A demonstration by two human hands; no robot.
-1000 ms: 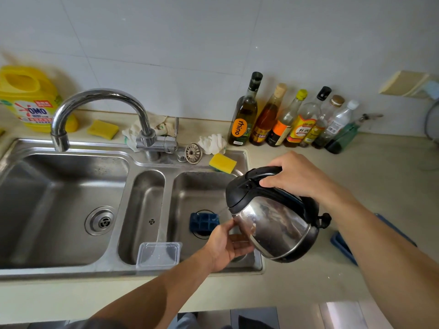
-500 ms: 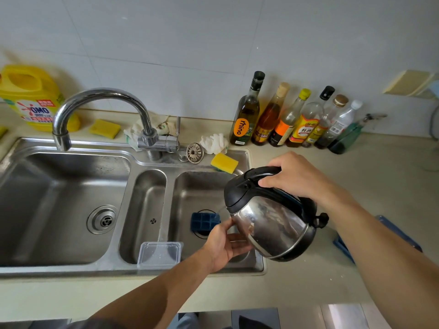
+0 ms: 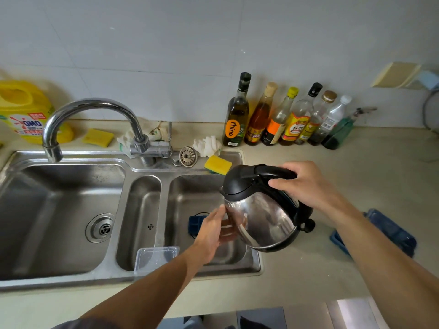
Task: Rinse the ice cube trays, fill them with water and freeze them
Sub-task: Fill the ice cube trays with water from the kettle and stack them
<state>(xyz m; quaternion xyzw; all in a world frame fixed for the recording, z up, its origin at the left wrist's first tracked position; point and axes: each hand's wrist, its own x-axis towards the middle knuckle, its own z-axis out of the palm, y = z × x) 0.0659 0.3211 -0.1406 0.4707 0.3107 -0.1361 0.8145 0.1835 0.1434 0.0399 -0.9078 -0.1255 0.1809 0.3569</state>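
The blue ice cube tray (image 3: 196, 222) is being half hidden by the left hand (image 3: 211, 236), fingers (image 3: 220, 213) now straighter; the shiny steel kettle (image 3: 263, 222) is being gripped by the right hand (image 3: 306, 186).

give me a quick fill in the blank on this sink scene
The right hand grips the kettle by its black ____.
A blue tray lies in the ____ basin of the sink.
The tap ends over the ____ basin.
Missing: handle; right; left.
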